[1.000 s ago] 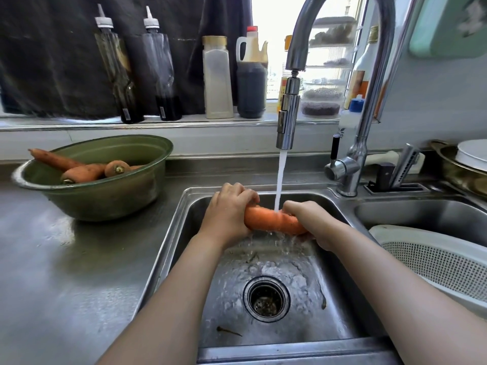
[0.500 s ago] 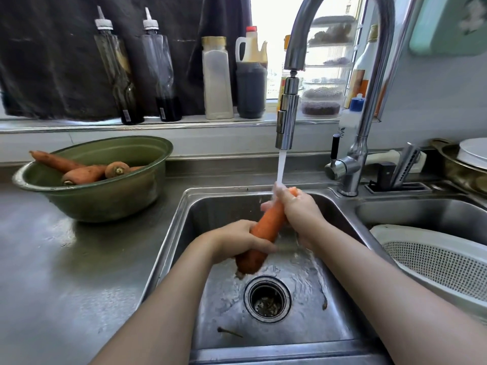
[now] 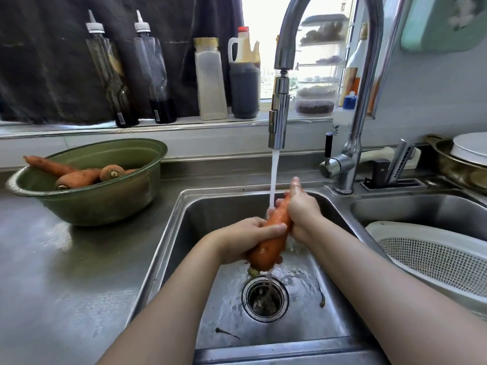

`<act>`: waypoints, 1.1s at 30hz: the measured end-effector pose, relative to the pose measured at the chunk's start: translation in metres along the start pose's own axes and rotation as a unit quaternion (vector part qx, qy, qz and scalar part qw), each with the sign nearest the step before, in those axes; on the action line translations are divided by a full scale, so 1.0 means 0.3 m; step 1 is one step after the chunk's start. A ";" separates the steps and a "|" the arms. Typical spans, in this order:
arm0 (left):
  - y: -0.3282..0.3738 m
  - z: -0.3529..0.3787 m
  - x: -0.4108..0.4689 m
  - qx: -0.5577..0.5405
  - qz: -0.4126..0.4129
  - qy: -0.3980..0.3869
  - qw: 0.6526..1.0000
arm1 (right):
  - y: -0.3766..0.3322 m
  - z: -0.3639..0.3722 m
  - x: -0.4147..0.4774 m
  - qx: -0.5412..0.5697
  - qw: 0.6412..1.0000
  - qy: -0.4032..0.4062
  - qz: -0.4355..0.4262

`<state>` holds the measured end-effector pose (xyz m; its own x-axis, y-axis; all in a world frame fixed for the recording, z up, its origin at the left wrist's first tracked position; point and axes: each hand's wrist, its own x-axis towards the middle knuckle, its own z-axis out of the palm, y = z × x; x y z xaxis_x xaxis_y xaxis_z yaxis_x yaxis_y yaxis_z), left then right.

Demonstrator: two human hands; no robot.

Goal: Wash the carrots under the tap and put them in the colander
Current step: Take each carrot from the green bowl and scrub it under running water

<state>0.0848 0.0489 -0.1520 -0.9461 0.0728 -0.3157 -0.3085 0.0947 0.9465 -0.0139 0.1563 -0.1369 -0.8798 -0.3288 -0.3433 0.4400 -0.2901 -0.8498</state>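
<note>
An orange carrot (image 3: 268, 243) hangs tilted over the left sink basin (image 3: 210, 206), thick end down above the drain. My left hand (image 3: 242, 239) grips its lower half, thumb across the front. My right hand (image 3: 300, 209) wraps the thin upper end. Water from the tap (image 3: 278, 127) runs onto the carrot's upper part and drips off its bottom. A white colander (image 3: 432, 256) sits in the right basin with nothing visible in it. Several unwashed carrots (image 3: 79, 177) lie in a green bowl (image 3: 105, 198) on the counter at left.
Bottles (image 3: 210, 80) line the window ledge behind the sink. The tap lever (image 3: 329, 164) and a knife holder (image 3: 392, 175) stand behind the basins. A pan with a white plate (image 3: 469, 151) sits far right. Scraps lie by the drain (image 3: 264, 299).
The carrot went from lying level under the stream to standing steeply, thick end down. My left hand slid down and nearer; my right hand stays on the thin end.
</note>
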 end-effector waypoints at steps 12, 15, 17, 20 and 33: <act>-0.006 -0.099 -0.044 -0.122 -0.054 0.034 0.990 | 0.003 -0.008 -0.026 -0.045 0.996 -0.078 -0.020; -0.002 -0.110 -0.054 -0.116 -0.039 -0.008 0.992 | 0.007 -0.009 -0.003 -0.047 0.999 -0.014 -0.015; -0.002 -0.129 -0.059 -0.135 -0.004 0.027 0.990 | 0.001 -0.029 0.029 -0.056 0.998 0.038 -0.018; 0.000 -0.156 -0.064 -0.204 0.007 0.109 0.973 | -0.010 -0.072 0.065 -0.122 0.989 0.080 -0.020; -0.003 -0.158 -0.029 -0.376 -0.126 0.120 0.910 | -0.043 -0.163 0.037 -0.456 0.851 -0.170 -0.199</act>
<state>0.0887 0.0010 -0.1469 -0.8026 -0.0838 -0.5905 -0.4138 -0.6347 0.6526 -0.0380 0.2003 -0.1493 -0.7551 -0.6538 0.0485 -0.3394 0.3265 -0.8821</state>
